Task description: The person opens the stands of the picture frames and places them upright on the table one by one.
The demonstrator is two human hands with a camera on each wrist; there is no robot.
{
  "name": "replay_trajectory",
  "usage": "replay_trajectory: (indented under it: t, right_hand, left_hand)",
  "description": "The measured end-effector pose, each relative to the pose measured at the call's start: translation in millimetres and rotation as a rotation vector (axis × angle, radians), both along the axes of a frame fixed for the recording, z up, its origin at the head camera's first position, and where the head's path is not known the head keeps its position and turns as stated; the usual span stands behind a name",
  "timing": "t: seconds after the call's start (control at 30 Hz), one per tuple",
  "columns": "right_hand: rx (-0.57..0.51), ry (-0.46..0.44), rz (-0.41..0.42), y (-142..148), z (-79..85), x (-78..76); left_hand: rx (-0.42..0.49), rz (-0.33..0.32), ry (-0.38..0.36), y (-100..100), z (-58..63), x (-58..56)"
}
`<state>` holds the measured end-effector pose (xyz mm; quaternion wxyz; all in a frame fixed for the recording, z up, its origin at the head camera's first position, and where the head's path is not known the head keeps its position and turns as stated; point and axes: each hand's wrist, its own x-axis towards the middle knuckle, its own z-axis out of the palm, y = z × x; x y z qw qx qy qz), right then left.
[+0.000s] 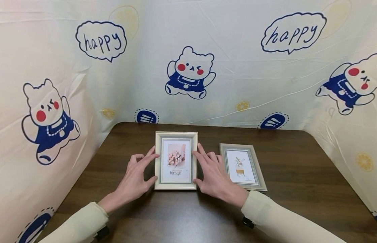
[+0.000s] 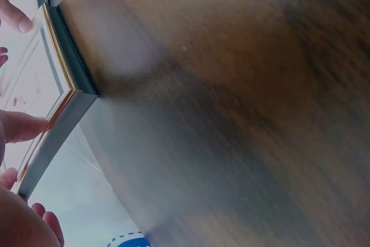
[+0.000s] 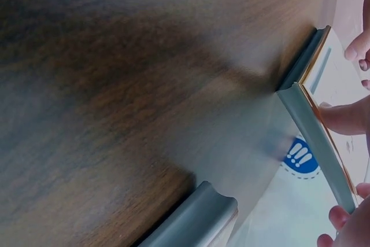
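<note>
While the left hand [image 1: 135,179] pinches one side of the glossy cream picture frame [image 1: 176,162] between thumb and partly spread fingers, the right hand [image 1: 217,179] grips the opposite side likewise. Rectangular, with stepped moulding, it is tilted up on or just above the dark, wood-grained bench [image 1: 176,219], left of a flat-lying greyish-beige frame [image 1: 241,165].

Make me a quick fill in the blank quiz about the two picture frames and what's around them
The left hand and right hand hold the pink-flower frame, printed "free ____".
In the head view, the plant frame lies to the ____ of it.
Both speech bubbles on the backdrop cloth read "____".

Missing words: style; right; happy.
</note>
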<state>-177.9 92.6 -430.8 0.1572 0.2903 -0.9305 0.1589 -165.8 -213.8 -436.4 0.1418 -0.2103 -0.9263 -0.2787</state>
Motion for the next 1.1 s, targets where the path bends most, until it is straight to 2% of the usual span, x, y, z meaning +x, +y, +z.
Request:
replay_trajectory:
  t: [0.4, 0.63, 0.77, 1.1]
  right_hand:
    - [-0.005, -0.001, -0.005, -1.1, -1.1, 1.6]
    - [0.003, 0.019, 0.000, -1.3, -1.1, 3.8]
    - [0.019, 0.027, -0.008, -1.4, -1.2, 4.4]
    - [0.018, 0.029, -0.002, -1.9, -0.2, 5.4]
  left_hand:
    - [-0.001, 0.011, -0.022, -0.2, 2.4, 3.6]
    - [0.007, 0.002, 0.037, -1.9, 5.1, 3.8]
    - [0.075, 0.002, 0.053, -1.3, 10.6, 1.3]
    - [0.286, 0.043, 0.008, 3.1, 22.1, -2.4]
